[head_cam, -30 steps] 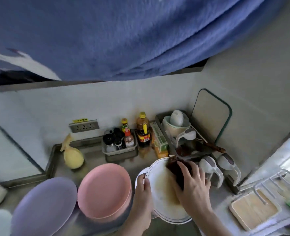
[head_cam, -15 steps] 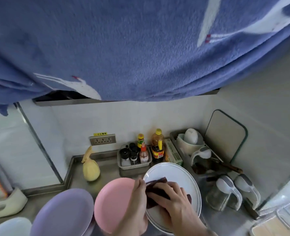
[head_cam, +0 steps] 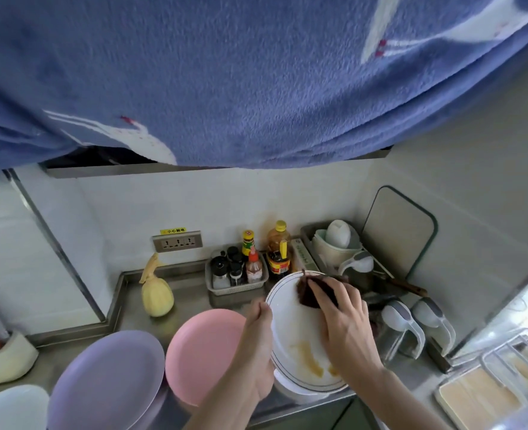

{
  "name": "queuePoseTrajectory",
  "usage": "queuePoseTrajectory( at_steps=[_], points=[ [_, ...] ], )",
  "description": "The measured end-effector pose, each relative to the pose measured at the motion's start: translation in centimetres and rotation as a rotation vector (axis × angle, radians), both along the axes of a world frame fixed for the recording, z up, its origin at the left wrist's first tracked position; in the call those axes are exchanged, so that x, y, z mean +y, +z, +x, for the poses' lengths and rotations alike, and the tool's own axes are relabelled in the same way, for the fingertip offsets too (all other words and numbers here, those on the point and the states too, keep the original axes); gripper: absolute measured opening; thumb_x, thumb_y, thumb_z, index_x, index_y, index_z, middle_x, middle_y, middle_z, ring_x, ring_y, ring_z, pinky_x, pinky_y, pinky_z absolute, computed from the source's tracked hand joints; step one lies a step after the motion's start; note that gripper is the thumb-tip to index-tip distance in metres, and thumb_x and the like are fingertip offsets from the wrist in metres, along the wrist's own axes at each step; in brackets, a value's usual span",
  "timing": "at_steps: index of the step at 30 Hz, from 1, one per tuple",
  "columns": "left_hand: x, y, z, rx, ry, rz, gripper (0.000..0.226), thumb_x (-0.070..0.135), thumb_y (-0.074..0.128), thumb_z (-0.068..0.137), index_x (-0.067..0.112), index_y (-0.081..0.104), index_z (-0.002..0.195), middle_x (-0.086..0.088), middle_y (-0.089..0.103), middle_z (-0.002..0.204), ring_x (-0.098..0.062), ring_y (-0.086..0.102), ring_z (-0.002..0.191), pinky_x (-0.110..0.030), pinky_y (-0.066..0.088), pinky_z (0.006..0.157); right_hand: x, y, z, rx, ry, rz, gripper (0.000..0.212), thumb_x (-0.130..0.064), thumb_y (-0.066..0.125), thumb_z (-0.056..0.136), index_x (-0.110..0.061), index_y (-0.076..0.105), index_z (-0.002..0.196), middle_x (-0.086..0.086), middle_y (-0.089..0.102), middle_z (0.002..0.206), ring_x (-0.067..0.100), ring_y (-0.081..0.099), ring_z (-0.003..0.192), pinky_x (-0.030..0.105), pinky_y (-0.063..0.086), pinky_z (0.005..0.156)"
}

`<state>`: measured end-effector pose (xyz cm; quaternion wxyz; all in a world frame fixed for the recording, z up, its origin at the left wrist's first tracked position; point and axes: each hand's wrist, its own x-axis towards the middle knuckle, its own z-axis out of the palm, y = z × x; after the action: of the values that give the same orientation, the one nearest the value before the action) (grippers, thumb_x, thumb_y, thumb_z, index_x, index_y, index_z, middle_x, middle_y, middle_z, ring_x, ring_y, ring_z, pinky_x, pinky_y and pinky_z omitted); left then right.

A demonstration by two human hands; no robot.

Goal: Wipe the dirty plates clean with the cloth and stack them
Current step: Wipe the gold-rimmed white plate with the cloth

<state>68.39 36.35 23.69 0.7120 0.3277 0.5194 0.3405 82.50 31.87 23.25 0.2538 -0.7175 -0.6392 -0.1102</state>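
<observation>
A white plate with a thin dark rim line (head_cam: 290, 330) is held tilted above the steel counter. Brown sauce smears remain near its lower edge. My left hand (head_cam: 258, 346) grips the plate's left rim. My right hand (head_cam: 343, 324) presses a dark brown cloth (head_cam: 311, 290) against the plate's upper part. Another white plate (head_cam: 293, 391) lies under it. To the left lie a pink plate (head_cam: 203, 352), a purple plate (head_cam: 107, 380) and a pale plate (head_cam: 11, 408) at the frame's corner.
A condiment basket with bottles (head_cam: 236, 274) stands behind the plates. A yellow gourd-shaped object (head_cam: 156, 296) stands at the back left. Two clear jugs (head_cam: 418, 327), a dish rack (head_cam: 340, 246) and a cutting board (head_cam: 399, 231) crowd the right. Blue fabric (head_cam: 256, 76) hangs overhead.
My right hand slid the cloth from the plate's middle up to its top edge. The plate's centre now shows white, with sauce left only near the bottom.
</observation>
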Motion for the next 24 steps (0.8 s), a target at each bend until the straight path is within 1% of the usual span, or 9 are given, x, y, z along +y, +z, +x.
queuePoseTrajectory(
  at_steps=[3,6,8,12,14,16,19,22,24],
  points=[
    [-0.1,0.5,0.0,-0.110,-0.027,-0.054,0.031,0.029,0.042,0.099,0.021,0.061,0.076,-0.017,0.070,0.096,-0.030,0.063,0.091,-0.047,0.051,0.093,-0.4,0.4,-1.7,0.003,0.204,-0.064,0.050,-0.019,0.048,0.076,-0.031,0.056,0.124,-0.008,0.056,0.126,0.022,0.050,0.110,0.038,0.047,0.085],
    [0.4,0.4,-0.5,-0.165,-0.069,-0.119,0.044,0.039,0.040,0.099,0.003,0.064,0.099,-0.025,0.070,0.093,-0.035,0.065,0.085,-0.043,0.054,0.079,-1.7,-0.1,-2.7,-0.037,0.414,-0.121,0.028,-0.029,0.055,0.082,-0.040,0.060,0.107,-0.020,0.058,0.119,0.015,0.051,0.112,0.036,0.044,0.083],
    [0.5,0.5,-0.8,-0.162,-0.094,-0.162,0.049,0.044,0.043,0.093,-0.001,0.057,0.108,-0.026,0.067,0.097,-0.034,0.064,0.087,-0.047,0.054,0.083,-2.5,-0.5,-2.0,-0.018,0.535,-0.130,0.016,-0.031,0.056,0.088,-0.040,0.062,0.099,-0.023,0.059,0.115,0.011,0.050,0.113,0.034,0.039,0.087],
    [0.7,0.2,-0.7,0.010,-0.056,-0.080,0.023,0.035,0.040,0.097,0.023,0.052,0.081,-0.007,0.053,0.078,-0.023,0.050,0.069,-0.035,0.046,0.067,-3.3,-0.4,1.4,-0.123,0.682,-0.235,0.028,-0.010,0.055,0.078,-0.035,0.063,0.086,-0.023,0.061,0.105,0.009,0.049,0.113,0.031,0.038,0.091],
    [0.9,0.2,-0.7,0.146,-0.058,-0.072,0.033,0.031,0.035,0.099,0.027,0.045,0.068,-0.003,0.041,0.075,-0.019,0.036,0.067,-0.028,0.032,0.059,-3.3,0.1,3.3,-0.184,0.699,-0.312,0.029,-0.007,0.056,0.072,-0.034,0.062,0.080,-0.023,0.061,0.101,0.007,0.047,0.112,0.030,0.037,0.093],
    [1.1,-0.1,-0.8,0.218,-0.072,-0.035,0.035,0.033,0.032,0.099,0.029,0.046,0.068,-0.004,0.038,0.079,-0.017,0.032,0.075,-0.029,0.026,0.063,-3.2,0.6,5.5,-0.254,0.664,-0.355,0.024,-0.010,0.059,0.072,-0.034,0.061,0.077,-0.023,0.061,0.099,0.005,0.047,0.111,0.029,0.036,0.094],
    [1.1,-0.1,-0.7,0.250,-0.094,0.066,0.031,0.037,0.027,0.103,0.025,0.051,0.088,-0.008,0.045,0.088,-0.020,0.037,0.082,-0.032,0.028,0.072,-2.7,1.6,7.7,-0.281,0.576,-0.299,0.022,-0.015,0.062,0.076,-0.035,0.063,0.084,-0.021,0.062,0.106,0.009,0.050,0.112,0.027,0.035,0.097],
    [0.7,0.0,-0.2,0.235,-0.139,0.157,0.027,0.031,0.028,0.105,0.021,0.053,0.103,-0.009,0.054,0.096,-0.021,0.046,0.089,-0.031,0.035,0.073,-1.5,2.3,7.4,-0.164,0.427,-0.133,0.034,-0.014,0.049,0.086,-0.026,0.064,0.114,-0.005,0.059,0.124,0.018,0.052,0.115,0.031,0.041,0.096],
    [0.3,-0.3,0.4,0.218,-0.151,0.199,0.024,0.027,0.031,0.105,0.022,0.053,0.114,-0.008,0.059,0.109,-0.023,0.054,0.104,-0.035,0.044,0.085,-1.0,2.1,6.3,-0.118,0.293,-0.085,0.043,-0.013,0.052,0.090,-0.022,0.054,0.131,0.002,0.054,0.132,0.024,0.051,0.116,0.038,0.047,0.094]
  ],
)
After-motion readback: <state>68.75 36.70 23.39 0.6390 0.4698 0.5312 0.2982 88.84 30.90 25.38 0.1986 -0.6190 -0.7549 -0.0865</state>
